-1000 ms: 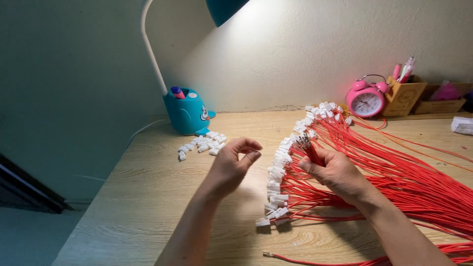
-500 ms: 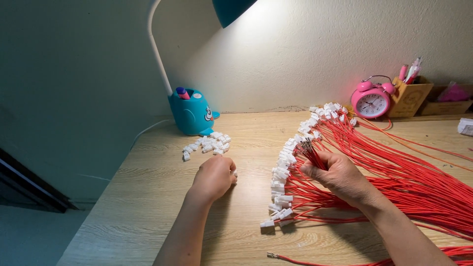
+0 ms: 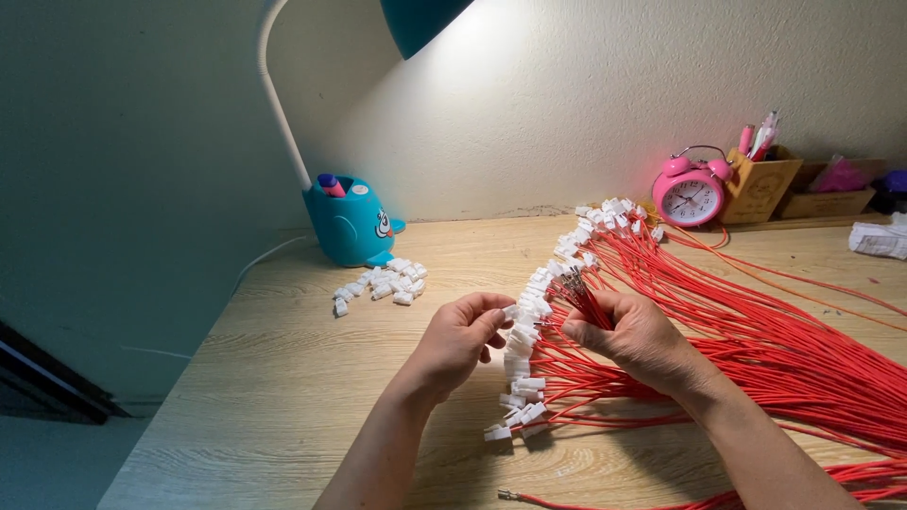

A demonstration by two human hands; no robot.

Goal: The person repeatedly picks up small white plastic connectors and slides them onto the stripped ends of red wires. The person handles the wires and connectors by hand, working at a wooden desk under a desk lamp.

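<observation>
My left hand (image 3: pixel 460 340) pinches a small white plastic connector (image 3: pixel 511 312) between thumb and fingertips. My right hand (image 3: pixel 635 338) grips a thin bunch of red wires (image 3: pixel 578 300) with bare metal tips, held close to that connector. Under both hands a large fan of red wires (image 3: pixel 784 340) spreads across the wooden desk (image 3: pixel 283 397). Many of these wires end in white connectors (image 3: pixel 557 274) lined up in a curved row. A loose pile of white connectors (image 3: pixel 380 283) lies to the left, near the lamp base.
A teal whale-shaped lamp base (image 3: pixel 351 222) with a white neck stands at the back left. A pink alarm clock (image 3: pixel 690 192), a wooden pen holder (image 3: pixel 761 184) and a wooden tray (image 3: pixel 831 194) line the wall. Crumpled white paper (image 3: pixel 879 238) lies at the right edge.
My left hand went out to the left toward the loose connector pile, then came back with a white connector next to the wire tips. My right hand stayed on the wires.
</observation>
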